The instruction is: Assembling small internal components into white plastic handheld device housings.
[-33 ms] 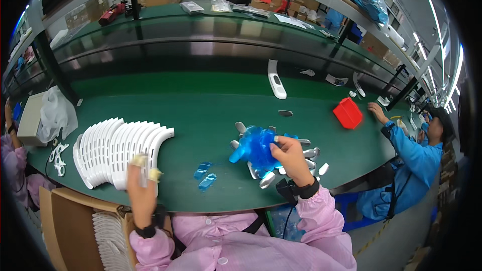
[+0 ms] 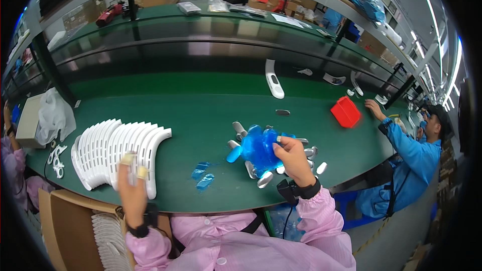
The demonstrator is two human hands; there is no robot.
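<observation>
your green workbench (image 2: 226, 115) spreads across the view, with a co-worker in a blue jacket (image 2: 406, 168) at its right end. below its near edge on your left stands an open cardboard box (image 2: 65, 226), pale ribbed pieces (image 2: 106, 241) stacked inside. on the bench above that box, a row of curved white slotted panels (image 2: 108, 145) stands packed side by side. your left hand (image 2: 132, 193) is over the near right part of this row, its fingers parted and nothing visible between the capped tips; you cannot tell from here whether they touch a panel. your right hand (image 2: 296, 163) has thumb and fingers closed on the right side of a crumpled clump of blue film (image 2: 261, 151), right of the bench's middle. beyond it lie a red bin (image 2: 345, 112), near the co-worker's hand, and a long white handle-shaped piece (image 2: 274, 86). two blue film strips (image 2: 205, 181) lie flat between your hands, and small silver oval pieces (image 2: 265, 179) are scattered around and partly under the clump
</observation>
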